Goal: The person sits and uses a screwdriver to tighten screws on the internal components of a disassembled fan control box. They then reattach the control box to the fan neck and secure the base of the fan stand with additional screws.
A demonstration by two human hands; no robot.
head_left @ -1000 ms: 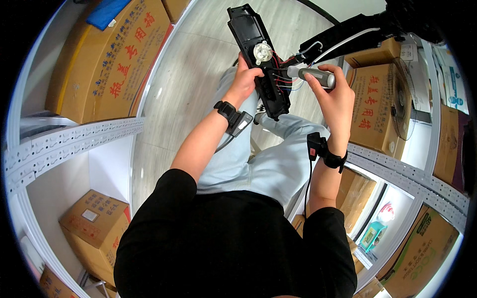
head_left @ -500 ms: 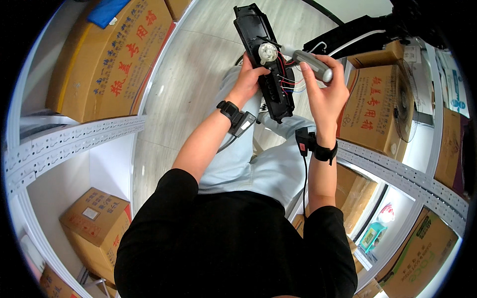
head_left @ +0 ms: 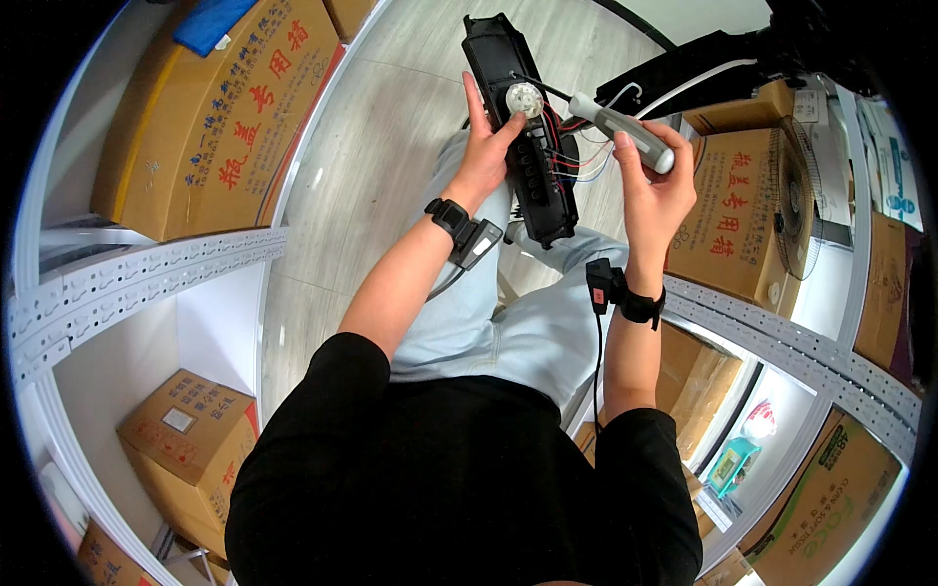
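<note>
The left hand (head_left: pixel 482 161) grips a long black panel (head_left: pixel 537 195), thumb by its clear round piece (head_left: pixel 524 96). The right hand (head_left: pixel 657 186) holds a gray screwdriver (head_left: pixel 637 138). Thin wires (head_left: pixel 578 163) hang between both hands. Right of them sits a brown box (head_left: pixel 725 200).

The screwdriver (head_left: pixel 635 135) is grey, the housing (head_left: pixel 535 161) black.

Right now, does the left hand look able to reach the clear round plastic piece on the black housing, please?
Probably yes: the left hand has its thumb at the lower edge of the clear round plastic piece, with nothing evident between.
</note>
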